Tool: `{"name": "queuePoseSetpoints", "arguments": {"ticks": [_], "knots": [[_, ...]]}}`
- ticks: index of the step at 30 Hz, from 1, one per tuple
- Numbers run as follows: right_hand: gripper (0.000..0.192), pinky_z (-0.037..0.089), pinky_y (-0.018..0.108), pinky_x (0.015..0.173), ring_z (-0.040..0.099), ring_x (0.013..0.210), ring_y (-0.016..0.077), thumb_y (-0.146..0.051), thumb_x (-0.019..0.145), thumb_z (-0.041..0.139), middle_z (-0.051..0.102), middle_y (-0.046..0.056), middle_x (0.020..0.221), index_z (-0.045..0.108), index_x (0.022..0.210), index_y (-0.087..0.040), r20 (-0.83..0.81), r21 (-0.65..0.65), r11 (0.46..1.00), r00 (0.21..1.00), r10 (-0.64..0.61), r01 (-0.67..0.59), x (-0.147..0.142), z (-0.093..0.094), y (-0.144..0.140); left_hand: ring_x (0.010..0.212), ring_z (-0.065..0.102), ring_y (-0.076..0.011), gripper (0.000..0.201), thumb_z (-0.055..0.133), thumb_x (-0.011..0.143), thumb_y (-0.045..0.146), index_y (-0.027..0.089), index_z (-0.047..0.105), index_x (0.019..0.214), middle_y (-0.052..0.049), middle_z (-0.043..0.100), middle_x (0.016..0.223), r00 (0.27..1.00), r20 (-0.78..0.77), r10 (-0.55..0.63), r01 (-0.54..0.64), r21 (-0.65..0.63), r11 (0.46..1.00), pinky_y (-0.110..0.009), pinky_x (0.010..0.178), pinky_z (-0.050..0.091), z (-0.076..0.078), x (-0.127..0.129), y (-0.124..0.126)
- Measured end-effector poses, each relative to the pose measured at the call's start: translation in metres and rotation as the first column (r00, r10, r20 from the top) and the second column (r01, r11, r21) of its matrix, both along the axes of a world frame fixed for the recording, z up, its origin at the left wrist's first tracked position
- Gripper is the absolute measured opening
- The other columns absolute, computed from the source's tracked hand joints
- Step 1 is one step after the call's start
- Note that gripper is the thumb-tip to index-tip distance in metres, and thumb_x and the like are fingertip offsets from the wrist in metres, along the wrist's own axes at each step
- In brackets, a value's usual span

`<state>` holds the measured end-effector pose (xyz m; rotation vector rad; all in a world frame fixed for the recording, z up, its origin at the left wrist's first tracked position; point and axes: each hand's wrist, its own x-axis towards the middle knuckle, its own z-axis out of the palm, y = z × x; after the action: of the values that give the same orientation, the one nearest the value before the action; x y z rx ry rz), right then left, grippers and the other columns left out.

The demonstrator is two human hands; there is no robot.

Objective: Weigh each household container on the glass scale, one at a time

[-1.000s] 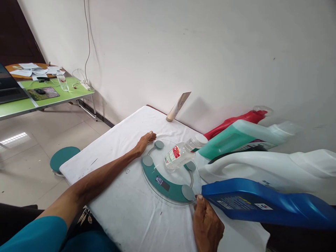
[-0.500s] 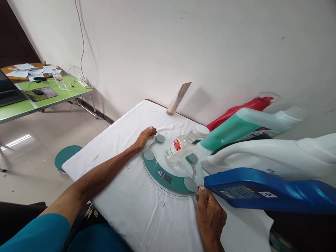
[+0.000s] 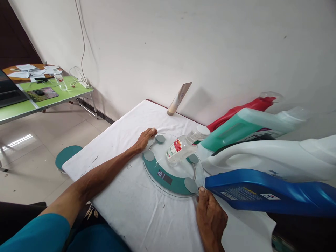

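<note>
A round glass bathroom scale (image 3: 159, 179) with a teal band, grey pads and a small display lies on the white-covered table. On its glass stands a clear plastic bottle (image 3: 175, 148) with a white cap and a red and white label. My left hand (image 3: 144, 139) is closed at the scale's far left edge, its fingertips partly hidden. At the near right edge, my right hand (image 3: 210, 213) pinches the rim between thumb and curled fingers, which are mostly out of sight. Neither hand touches the bottle.
Along the right side stand a red bottle (image 3: 241, 111), a green one (image 3: 236, 127), a white jug (image 3: 275, 154) and a blue jug (image 3: 252, 189), close to the scale. A beige tube (image 3: 178, 99) stands by the wall. Leftward are a teal stool (image 3: 67, 156) and green table (image 3: 52, 99).
</note>
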<state>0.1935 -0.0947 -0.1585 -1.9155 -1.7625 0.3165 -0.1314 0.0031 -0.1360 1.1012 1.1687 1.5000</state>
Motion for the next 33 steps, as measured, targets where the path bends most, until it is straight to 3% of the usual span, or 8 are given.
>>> {"name": "queuePoseSetpoints", "arguments": {"ticks": [17, 28, 33], "knots": [[0.090, 0.050, 0.042, 0.083, 0.071, 0.099, 0.0369, -0.083, 0.096, 0.016, 0.077, 0.024, 0.099, 0.075, 0.104, -0.014, 0.009, 0.050, 0.999, 1.000, 0.010, -0.011, 0.0010, -0.0022, 0.0009, 0.122, 0.064, -0.0282, 0.066, 0.048, 0.090, 0.079, 0.018, 0.067, 0.106, -0.013, 0.071, 0.123, 0.999, -0.054, -0.001, 0.000, -0.003, 1.000, -0.044, 0.111, 0.049, -0.0019, 0.0003, 0.0006], [0.090, 0.050, 0.041, 0.081, 0.072, 0.097, 0.0365, -0.083, 0.096, 0.015, 0.077, 0.021, 0.095, 0.074, 0.103, -0.016, 0.031, 0.032, 0.999, 1.000, 0.005, -0.006, 0.0003, -0.0006, 0.0005, 0.116, 0.064, -0.0263, 0.066, 0.046, 0.091, 0.078, 0.017, 0.068, 0.106, -0.012, 0.072, 0.120, 0.995, -0.097, 0.013, -0.014, -0.006, 1.000, -0.042, 0.109, 0.048, -0.0014, 0.0004, 0.0000], [0.087, 0.051, 0.041, 0.077, 0.073, 0.090, 0.0349, -0.081, 0.097, 0.016, 0.078, 0.020, 0.093, 0.074, 0.100, -0.016, 0.046, 0.091, 0.994, 0.998, 0.050, -0.054, 0.0036, -0.0046, 0.0019, 0.113, 0.064, -0.0259, 0.067, 0.044, 0.091, 0.079, 0.017, 0.067, 0.102, -0.011, 0.072, 0.115, 0.992, -0.123, 0.024, -0.022, 0.018, 1.000, -0.041, 0.106, 0.049, 0.0009, 0.0014, -0.0005]]}}
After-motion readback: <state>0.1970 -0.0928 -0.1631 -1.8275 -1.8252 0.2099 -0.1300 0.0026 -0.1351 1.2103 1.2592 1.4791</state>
